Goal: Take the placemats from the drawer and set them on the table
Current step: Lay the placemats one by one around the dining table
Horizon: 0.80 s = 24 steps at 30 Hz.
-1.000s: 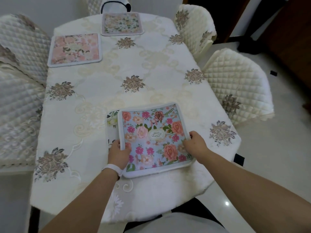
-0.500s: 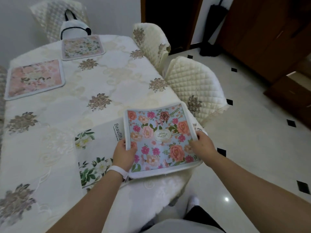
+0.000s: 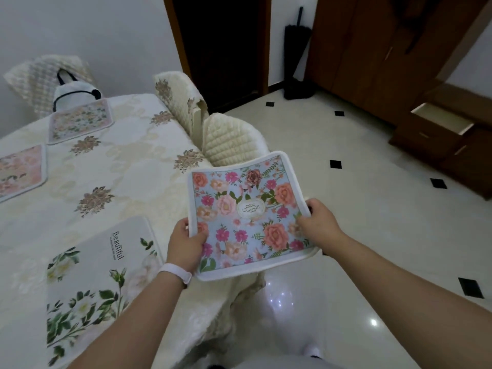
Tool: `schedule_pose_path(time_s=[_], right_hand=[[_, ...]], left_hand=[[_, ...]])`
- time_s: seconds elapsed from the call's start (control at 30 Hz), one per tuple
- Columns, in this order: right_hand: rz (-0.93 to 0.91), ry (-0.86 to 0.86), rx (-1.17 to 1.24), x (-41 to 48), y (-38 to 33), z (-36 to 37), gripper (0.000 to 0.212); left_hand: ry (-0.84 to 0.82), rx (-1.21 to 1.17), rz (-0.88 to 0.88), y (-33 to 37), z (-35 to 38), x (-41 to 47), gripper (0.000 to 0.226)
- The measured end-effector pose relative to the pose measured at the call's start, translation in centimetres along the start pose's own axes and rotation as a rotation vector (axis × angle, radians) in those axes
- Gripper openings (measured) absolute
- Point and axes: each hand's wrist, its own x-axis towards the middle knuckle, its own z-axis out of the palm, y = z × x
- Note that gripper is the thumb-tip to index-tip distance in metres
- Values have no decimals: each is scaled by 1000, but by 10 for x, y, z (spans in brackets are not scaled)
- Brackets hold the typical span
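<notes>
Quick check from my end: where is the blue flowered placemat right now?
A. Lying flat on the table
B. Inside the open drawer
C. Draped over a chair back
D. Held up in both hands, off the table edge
D: the left hand and the right hand each grip a side of the blue flowered placemat, which hangs in the air past the edge of the table, over the floor.
</notes>
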Motion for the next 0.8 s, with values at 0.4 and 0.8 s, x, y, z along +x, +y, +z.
schedule_pose_path(time_s=[0.4,0.8], right_hand=[[38,73,149,43,54,-159,17],[52,110,181,135,49,-210,16]], left_hand=[[-82,-46,32,62,164,-14,18],[-126,-26,82,115,249,59,24]])
